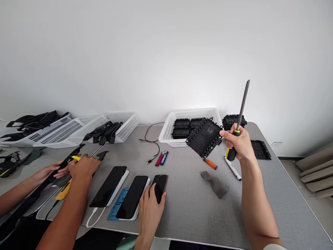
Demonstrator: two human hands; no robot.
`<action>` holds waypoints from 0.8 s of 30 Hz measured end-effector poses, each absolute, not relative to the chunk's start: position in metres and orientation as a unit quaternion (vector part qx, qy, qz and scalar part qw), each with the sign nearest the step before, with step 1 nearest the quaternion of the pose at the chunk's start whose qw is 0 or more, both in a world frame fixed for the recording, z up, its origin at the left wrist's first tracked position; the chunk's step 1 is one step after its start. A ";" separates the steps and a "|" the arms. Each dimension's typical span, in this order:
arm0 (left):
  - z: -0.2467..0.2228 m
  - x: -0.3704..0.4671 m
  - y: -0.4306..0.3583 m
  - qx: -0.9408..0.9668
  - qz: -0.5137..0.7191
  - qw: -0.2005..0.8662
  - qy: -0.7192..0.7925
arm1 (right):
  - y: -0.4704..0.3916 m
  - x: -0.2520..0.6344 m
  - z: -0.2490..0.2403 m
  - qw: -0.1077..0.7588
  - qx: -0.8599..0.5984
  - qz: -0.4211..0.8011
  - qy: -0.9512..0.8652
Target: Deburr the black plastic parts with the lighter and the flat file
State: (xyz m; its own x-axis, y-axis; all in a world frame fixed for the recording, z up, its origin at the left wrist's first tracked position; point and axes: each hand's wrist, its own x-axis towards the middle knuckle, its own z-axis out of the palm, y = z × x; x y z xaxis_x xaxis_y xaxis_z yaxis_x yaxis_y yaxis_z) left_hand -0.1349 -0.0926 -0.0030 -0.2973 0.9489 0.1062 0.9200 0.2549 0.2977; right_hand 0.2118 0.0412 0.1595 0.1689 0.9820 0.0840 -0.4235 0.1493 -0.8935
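My right hand (238,140) is raised over the right of the table, its fingers wrapped round the black and yellow handle of a file (243,104) whose blade points up. Between its thumb and fingers it also pinches the corner of a black plastic plate (205,137), tilted in front of a white basket (166,133). My left hand (151,208) rests with spread fingers on a dark phone (160,182) near the front edge. Below the plate lie an orange lighter (210,164), a white marker (232,168) and a grey cloth (215,184).
On the left, another person's hands (83,165) hold a long black part (39,189). White baskets (127,128) with black parts stand behind. Two more phones (109,185), a cable (153,140), red and blue packs (161,158) and more black plates (260,150) lie about.
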 end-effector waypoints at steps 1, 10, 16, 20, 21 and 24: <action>-0.004 -0.135 -0.091 0.591 0.146 0.045 0.792 | 0.041 0.212 0.160 0.662 -0.380 0.530 -0.369; 0.008 -0.124 -0.082 0.559 0.141 0.052 0.815 | 0.041 0.212 0.161 0.654 -0.385 0.532 -0.377; 0.007 -0.129 -0.085 0.550 0.174 0.096 0.811 | 0.041 0.213 0.161 0.649 -0.385 0.534 -0.381; 0.005 -0.134 -0.096 0.549 0.207 0.126 0.800 | 0.041 0.214 0.161 0.652 -0.382 0.531 -0.384; 0.005 -0.134 -0.100 0.548 0.214 0.130 0.798 | 0.041 0.214 0.161 0.653 -0.382 0.530 -0.384; 0.006 -0.131 -0.116 0.536 0.235 0.128 0.801 | 0.042 0.214 0.160 0.653 -0.387 0.524 -0.385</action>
State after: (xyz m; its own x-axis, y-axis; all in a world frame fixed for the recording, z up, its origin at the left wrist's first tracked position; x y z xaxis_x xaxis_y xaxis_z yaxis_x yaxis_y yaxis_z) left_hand -0.1314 -0.1157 0.0062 -0.3926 0.9185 0.0472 0.7981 0.3147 0.5138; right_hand 0.2139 0.0419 0.1602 0.1533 0.9834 0.0968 -0.3868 0.1499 -0.9099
